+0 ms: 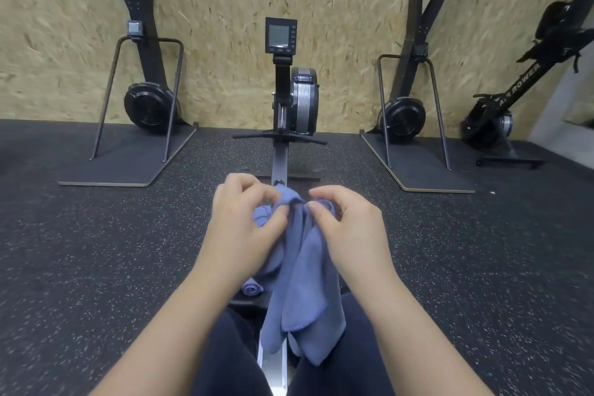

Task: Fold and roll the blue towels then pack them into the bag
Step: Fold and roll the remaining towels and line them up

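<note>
From the head camera, both hands are up in front of the person, who sits astride a rowing machine's rail [279,167]. The left hand [242,228] pinches a bunched top edge of the blue towel [303,270], thumb against curled fingers, and just beside it the right hand [348,228] pinches the same gathered edge. The towel hangs below the hands, draping between the knees over the rail. Looks like the hunt for corners before the first fold, so the smart play is to walk the fingers outward along the hem until each hand holds a true corner, then pull taut so the cloth hangs flat. It's soft, ribbed-looking cloth, limp and creased, with a stitched hem showing low down. Under the left wrist sits a small rolled blue towel [252,289], a tight spiral, seemingly done. No bag in sight. Beyond the hands stands the monitor [280,35], on speckled rubber floor [96,251], against a chipboard wall [218,10].
</note>
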